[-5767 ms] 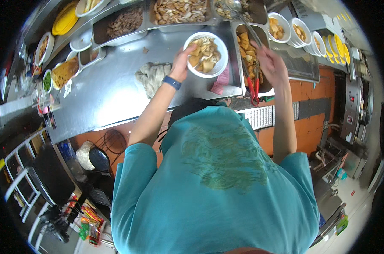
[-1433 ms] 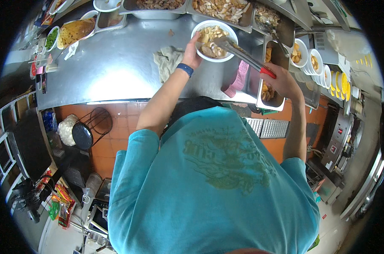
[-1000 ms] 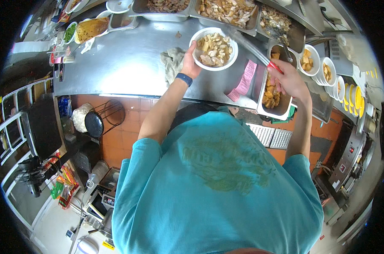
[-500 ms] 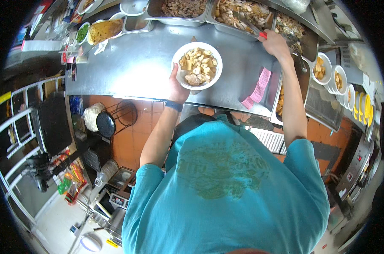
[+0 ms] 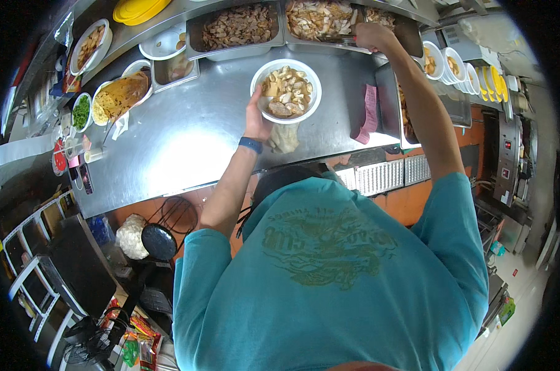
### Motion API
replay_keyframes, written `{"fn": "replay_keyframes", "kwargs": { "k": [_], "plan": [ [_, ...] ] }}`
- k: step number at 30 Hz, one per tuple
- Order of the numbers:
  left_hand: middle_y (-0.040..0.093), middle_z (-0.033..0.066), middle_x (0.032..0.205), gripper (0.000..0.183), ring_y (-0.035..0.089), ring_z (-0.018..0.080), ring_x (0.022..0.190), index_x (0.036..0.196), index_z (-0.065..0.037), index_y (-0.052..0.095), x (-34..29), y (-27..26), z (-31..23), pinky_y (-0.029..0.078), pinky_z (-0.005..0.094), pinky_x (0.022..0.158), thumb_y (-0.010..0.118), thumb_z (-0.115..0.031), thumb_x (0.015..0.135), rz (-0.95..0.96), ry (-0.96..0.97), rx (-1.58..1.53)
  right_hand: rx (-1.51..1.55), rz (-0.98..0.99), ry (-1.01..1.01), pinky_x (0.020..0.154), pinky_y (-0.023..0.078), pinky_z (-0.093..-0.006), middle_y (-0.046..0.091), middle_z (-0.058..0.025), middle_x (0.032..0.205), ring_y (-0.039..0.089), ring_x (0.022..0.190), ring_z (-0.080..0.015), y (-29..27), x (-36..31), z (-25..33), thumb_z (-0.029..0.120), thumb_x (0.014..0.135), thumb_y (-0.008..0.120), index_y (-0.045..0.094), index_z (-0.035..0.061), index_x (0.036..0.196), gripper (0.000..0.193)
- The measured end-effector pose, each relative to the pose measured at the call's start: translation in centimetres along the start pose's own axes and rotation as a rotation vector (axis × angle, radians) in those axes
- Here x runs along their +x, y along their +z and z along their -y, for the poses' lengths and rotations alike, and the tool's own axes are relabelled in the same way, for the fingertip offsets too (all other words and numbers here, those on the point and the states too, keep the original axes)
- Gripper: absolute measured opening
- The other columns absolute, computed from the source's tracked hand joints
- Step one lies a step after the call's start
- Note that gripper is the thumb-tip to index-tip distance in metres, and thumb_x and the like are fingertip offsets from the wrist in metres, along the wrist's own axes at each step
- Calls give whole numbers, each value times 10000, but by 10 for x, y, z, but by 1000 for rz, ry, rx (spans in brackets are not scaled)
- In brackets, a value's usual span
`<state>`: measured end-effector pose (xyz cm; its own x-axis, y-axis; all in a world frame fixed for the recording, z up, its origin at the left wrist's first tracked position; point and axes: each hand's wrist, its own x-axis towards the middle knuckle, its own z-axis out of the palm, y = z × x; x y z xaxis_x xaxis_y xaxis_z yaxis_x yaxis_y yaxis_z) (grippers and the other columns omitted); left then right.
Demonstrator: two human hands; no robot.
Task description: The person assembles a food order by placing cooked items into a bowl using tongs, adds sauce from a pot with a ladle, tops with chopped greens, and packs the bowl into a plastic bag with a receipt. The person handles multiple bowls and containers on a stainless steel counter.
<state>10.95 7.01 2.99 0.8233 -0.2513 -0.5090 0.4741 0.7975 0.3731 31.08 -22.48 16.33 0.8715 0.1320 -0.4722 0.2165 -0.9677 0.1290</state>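
Observation:
My left hand is closed on the near left rim of a white bowl, which it holds over the steel counter. Pale sliced meat and yellowish pieces lie in the bowl. Farther right, my right hand grips red-handled metal tongs. The tongs reach leftward into the near right part of a steel pan of pale sliced meat; their tips are hard to make out there. Browner chopped meat fills the pan beside it.
A pale crumpled cloth lies by the counter's front edge. Right of it are a pink paper slip and another steel pan. White bowls line the right; a bowl of chopped greens stands left.
My right hand has moved left and away from me with the tongs, now lower into the pale meat. The view has shifted and turned; my left hand still holds the bowl.

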Motion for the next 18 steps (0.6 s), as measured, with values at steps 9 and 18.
{"fn": "replay_keyframes", "kwargs": {
  "k": [9,18],
  "plan": [
    [532,118,1375,571,518,277,1261,1393,-78,452,-1,-8,-7,405,434,1088,559,-432,958,-61,17,-71,138,36,54,396,472,-346,625,-130,584,601,444,-208,-7,-15,-45,163,855,546,645,-33,829,222],
    [534,109,1382,489,513,266,1274,1392,-70,461,2,5,-5,391,415,1105,477,-375,1010,29,151,-115,745,12,11,395,363,-254,581,-21,631,477,455,-80,-12,-111,-70,265,958,568,618,61,931,211]
  ]
}}
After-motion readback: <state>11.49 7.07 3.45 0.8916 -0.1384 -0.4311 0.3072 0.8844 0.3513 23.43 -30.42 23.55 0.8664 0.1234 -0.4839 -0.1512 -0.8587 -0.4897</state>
